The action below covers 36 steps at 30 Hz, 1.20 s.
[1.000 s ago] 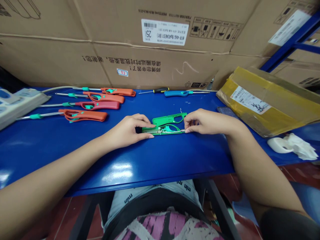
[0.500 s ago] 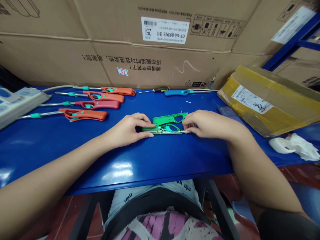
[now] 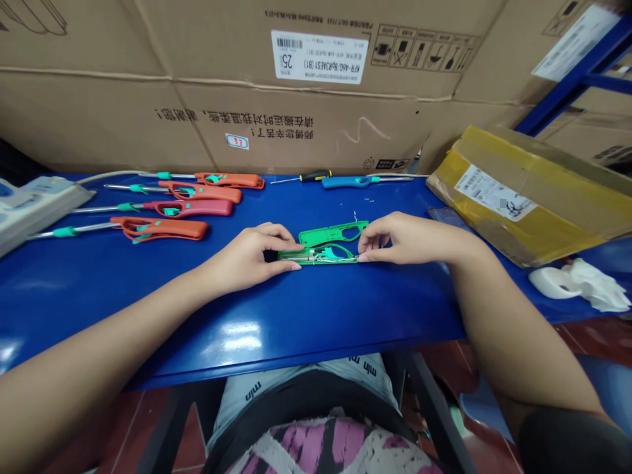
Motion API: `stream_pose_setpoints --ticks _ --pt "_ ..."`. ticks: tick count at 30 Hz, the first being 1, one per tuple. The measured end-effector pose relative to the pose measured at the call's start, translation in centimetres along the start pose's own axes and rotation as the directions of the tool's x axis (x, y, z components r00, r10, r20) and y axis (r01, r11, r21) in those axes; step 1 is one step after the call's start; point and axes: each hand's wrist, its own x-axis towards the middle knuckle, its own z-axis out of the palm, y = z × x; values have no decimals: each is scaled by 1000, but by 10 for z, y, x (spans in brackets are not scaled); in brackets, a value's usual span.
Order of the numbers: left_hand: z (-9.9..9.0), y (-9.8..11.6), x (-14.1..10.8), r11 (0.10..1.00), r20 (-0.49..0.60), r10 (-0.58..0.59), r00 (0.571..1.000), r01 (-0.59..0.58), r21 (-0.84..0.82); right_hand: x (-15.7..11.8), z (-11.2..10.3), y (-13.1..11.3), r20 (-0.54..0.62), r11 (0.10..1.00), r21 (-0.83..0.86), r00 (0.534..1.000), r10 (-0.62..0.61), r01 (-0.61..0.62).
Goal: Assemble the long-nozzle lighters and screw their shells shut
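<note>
An opened green lighter half (image 3: 320,255) lies on the blue table, with a teal trigger, thin wires and a clear inner part showing in it. My left hand (image 3: 261,253) grips its left end between thumb and fingers. At its right end, my right hand (image 3: 390,243) pinches with thumb and index finger; what exactly the fingertips hold there is too small to tell. Just behind lies the other green shell half (image 3: 328,234), its right end close to my right fingers.
Several orange and red lighters (image 3: 172,228) lie at the left beside a white power strip (image 3: 44,204). Behind are a screwdriver (image 3: 316,176) and a blue lighter (image 3: 345,182). A taped box (image 3: 533,191), a phone (image 3: 447,216) and a white roll (image 3: 555,283) are at the right.
The whole view has shifted slightly. My right hand has its fingers a little changed at the lighter's right end; my left hand keeps its grip.
</note>
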Motion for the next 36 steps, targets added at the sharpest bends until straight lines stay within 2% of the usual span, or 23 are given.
stream_pose_setpoints --ticks 6,10,17,21,26,29,36 --pt "2 0 -3 998 -33 39 999 -38 41 7 7 -1 41 1000 11 999 9 -10" --pt "2 1 -4 981 -83 154 985 -142 128 8 9 -2 65 1000 14 998 6 -7" --pt "-2 4 -5 917 -127 337 933 -295 268 6 6 0 54 999 34 998 34 -36" --pt "-3 4 -5 916 -118 338 934 -297 269 8 7 1 55 998 50 998 -26 24" --pt "-4 5 -6 905 -118 359 926 -315 285 10 8 0 38 994 -34 994 -100 102" --pt "-4 6 -6 905 -115 362 925 -319 283 8 6 -1 34 995 -48 996 -88 89" --pt "3 7 -5 960 -104 243 964 -224 167 4 2 2 71 999 24 996 -51 49"
